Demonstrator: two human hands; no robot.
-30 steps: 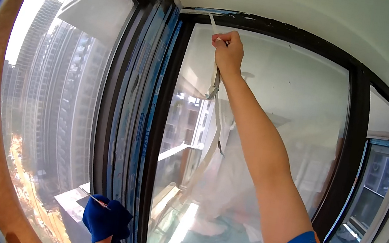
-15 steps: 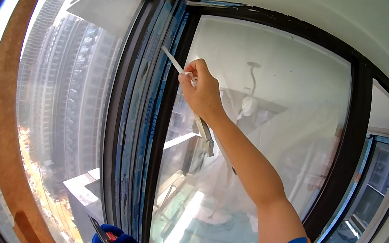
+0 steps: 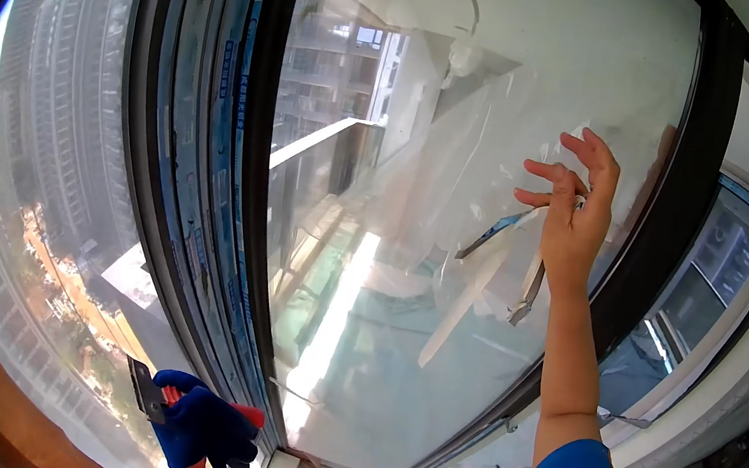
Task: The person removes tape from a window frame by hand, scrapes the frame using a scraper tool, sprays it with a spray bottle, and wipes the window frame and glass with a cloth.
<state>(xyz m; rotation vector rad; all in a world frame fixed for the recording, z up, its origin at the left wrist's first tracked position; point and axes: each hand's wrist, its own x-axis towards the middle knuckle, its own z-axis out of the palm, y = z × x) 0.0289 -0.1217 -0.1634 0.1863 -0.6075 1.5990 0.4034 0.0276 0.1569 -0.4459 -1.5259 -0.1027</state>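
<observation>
My left hand point(image 3: 206, 422), gloved, is closed around the scraper point(image 3: 146, 391); angle its blade away from the body. My right hand point(image 3: 579, 211) has its fingers spread, loose strips point(image 3: 490, 236) hanging by the palm, apparently adhering. For control, gather them clear of the glass pane point(image 3: 418, 328) beyond.

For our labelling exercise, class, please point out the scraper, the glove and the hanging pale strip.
Scraper point(image 3: 144, 390): head view, on its flat face.
Glove point(image 3: 206, 424): head view, on its blue back.
Strip point(image 3: 463, 307): head view, midway down its pale length.
</observation>
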